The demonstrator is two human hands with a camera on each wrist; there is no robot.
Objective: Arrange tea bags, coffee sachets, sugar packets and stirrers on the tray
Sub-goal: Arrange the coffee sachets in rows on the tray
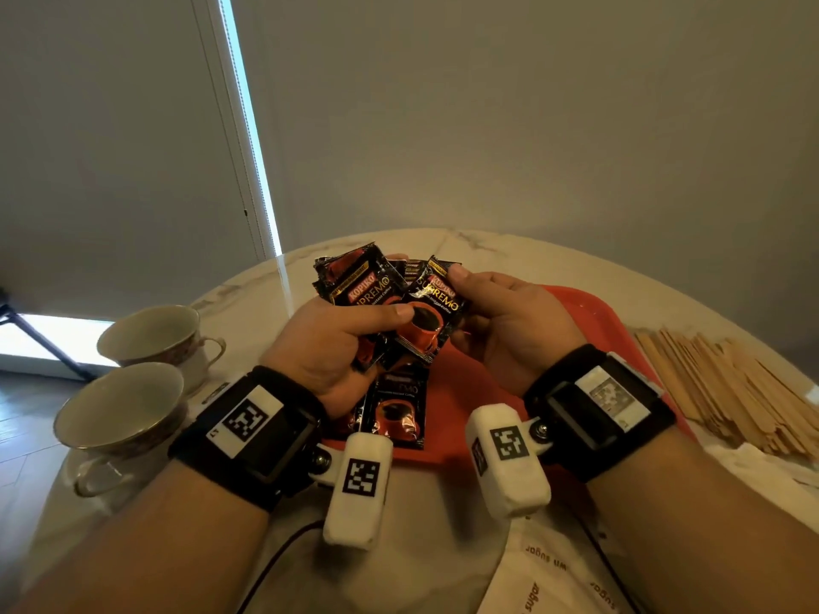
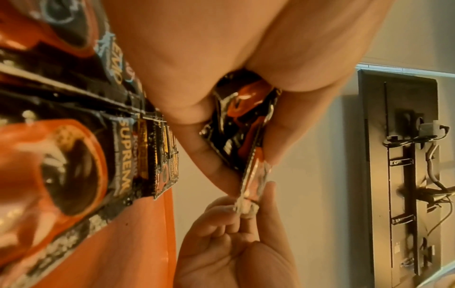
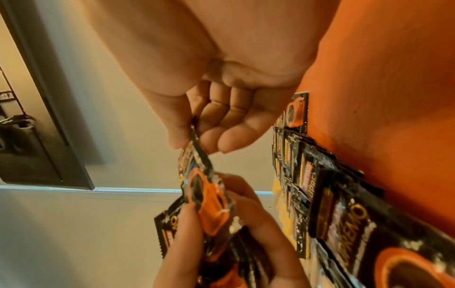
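Step in hand: the coffee part of the arranging — sachets are being dealt out one at a time from a held stack, as I judge it
Left hand (image 1: 330,343): fingers and thumb curled round a fanned bunch of glossy black foil coffee sachets printed with a red cup (image 1: 354,285), held in the air above the tray
Right hand (image 1: 509,321): thumb and forefinger pinch the top corner of one single black-and-red sachet (image 1: 427,312) at the front of the bunch; its lower end lies under the left thumb
Tray: a flat red plastic tray (image 1: 589,312) on the round marble-look table (image 1: 248,290), with more sachets already laid (image 1: 396,409) in an overlapping row along its near-left part
Waiting: a pile of pale wooden stirrers (image 1: 727,383) right of the tray, white paper sugar packets (image 1: 558,582) at the near edge; tea bags not visible
Bystanders: two white teacups (image 1: 146,370) left of the tray
Next move calls for: the left thumb easing off so only one sachet slides free — then laying it beside the row, cup side up
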